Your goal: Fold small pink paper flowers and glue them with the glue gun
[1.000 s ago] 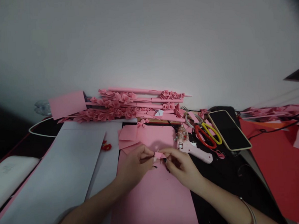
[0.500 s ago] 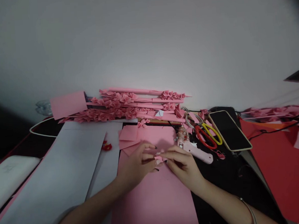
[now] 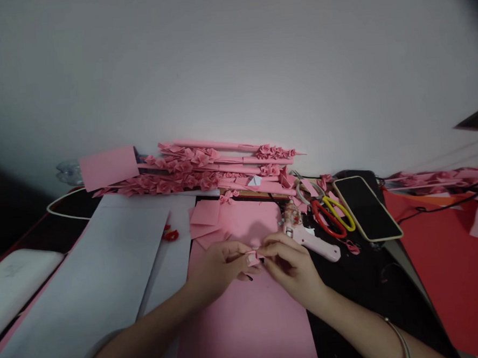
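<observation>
A small folded piece of pink paper [image 3: 252, 257] sits between the fingertips of both hands. My left hand [image 3: 218, 269] pinches it from the left and my right hand [image 3: 290, 265] pinches it from the right. Both hands hover just above a large pink paper sheet [image 3: 247, 319] lying on the dark table. Much of the little piece is hidden by the fingers.
A pink glue gun [image 3: 309, 239] lies just right of the hands. Red and yellow scissors [image 3: 332, 215] and a phone [image 3: 366, 207] lie further right. Pink paper flowers and rolled stems [image 3: 206, 167] line the wall. White sheets [image 3: 103, 274] lie left, red paper [image 3: 450, 263] right.
The fingers of both hands have closed in on the small pink piece; the left fingers, spread half a second ago, are now curled round it. The hands stay in the same spot.
</observation>
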### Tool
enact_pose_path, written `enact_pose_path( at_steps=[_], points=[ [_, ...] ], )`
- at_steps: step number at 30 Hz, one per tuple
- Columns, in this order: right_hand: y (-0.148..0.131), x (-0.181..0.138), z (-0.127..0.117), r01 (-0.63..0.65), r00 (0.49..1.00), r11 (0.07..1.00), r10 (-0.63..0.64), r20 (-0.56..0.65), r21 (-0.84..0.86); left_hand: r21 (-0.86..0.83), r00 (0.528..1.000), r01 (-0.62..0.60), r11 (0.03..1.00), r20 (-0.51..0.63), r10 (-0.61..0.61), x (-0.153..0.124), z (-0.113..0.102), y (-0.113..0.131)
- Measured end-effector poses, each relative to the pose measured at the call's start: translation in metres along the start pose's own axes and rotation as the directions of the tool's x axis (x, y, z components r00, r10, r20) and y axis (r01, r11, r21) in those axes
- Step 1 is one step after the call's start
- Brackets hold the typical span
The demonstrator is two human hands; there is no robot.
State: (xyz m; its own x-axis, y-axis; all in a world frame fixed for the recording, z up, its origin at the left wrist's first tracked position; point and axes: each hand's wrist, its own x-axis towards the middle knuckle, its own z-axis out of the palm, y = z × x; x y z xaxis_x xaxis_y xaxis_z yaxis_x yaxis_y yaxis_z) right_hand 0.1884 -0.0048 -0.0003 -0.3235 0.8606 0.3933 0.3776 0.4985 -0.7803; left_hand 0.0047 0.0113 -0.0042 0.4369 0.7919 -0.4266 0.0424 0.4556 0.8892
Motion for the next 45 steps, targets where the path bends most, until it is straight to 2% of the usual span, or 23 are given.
enact_pose_path(
  at_steps=[7, 15, 22, 27, 33, 35, 38, 41, 45],
  points=[
    [0.000, -0.002, -0.002, 0.077, 0.994, 0.996, -0.074, 0.078, -0.041, -0.107, 0.998, 0.042, 0.993, -0.034, -0.046, 0.001, 0.000, 0.006],
    [0.000, -0.004, -0.002, 0.113, 0.989, 0.990, -0.103, 0.104, -0.090, -0.162, 0.998, 0.044, 0.986, -0.037, -0.051, 0.002, -0.002, 0.004],
    [0.004, -0.004, -0.002, 0.123, 0.988, 0.987, -0.111, 0.110, -0.100, -0.132, 0.999, 0.043, 0.990, -0.009, -0.045, 0.002, -0.003, 0.004],
    [0.001, -0.001, -0.003, 0.082, 0.992, 0.995, -0.076, 0.102, -0.050, -0.057, 1.000, 0.026, 0.998, -0.003, -0.026, 0.001, -0.002, 0.003],
    [0.001, -0.002, -0.003, -0.123, 0.989, 0.992, 0.124, 0.083, -0.023, 0.003, 1.000, -0.012, 1.000, 0.018, 0.012, -0.001, 0.002, 0.000],
    [0.003, -0.002, -0.002, -0.147, 0.981, 0.988, 0.152, 0.124, -0.050, -0.009, 0.998, -0.011, 1.000, 0.065, 0.011, -0.002, 0.004, -0.001],
    [0.004, -0.002, -0.001, -0.114, 0.966, 0.990, 0.129, 0.224, -0.081, -0.028, 0.992, -0.018, 0.999, 0.123, 0.021, -0.004, 0.008, -0.002],
    [0.002, 0.000, -0.001, -0.129, 0.941, 0.991, 0.131, 0.312, -0.027, 0.004, 0.990, -0.021, 1.000, 0.138, 0.020, -0.005, 0.008, -0.001],
    [0.000, 0.001, -0.002, -0.144, 0.933, 0.989, 0.130, 0.335, 0.018, 0.054, 0.990, -0.013, 0.998, 0.143, 0.005, -0.005, 0.006, 0.000]
  ],
)
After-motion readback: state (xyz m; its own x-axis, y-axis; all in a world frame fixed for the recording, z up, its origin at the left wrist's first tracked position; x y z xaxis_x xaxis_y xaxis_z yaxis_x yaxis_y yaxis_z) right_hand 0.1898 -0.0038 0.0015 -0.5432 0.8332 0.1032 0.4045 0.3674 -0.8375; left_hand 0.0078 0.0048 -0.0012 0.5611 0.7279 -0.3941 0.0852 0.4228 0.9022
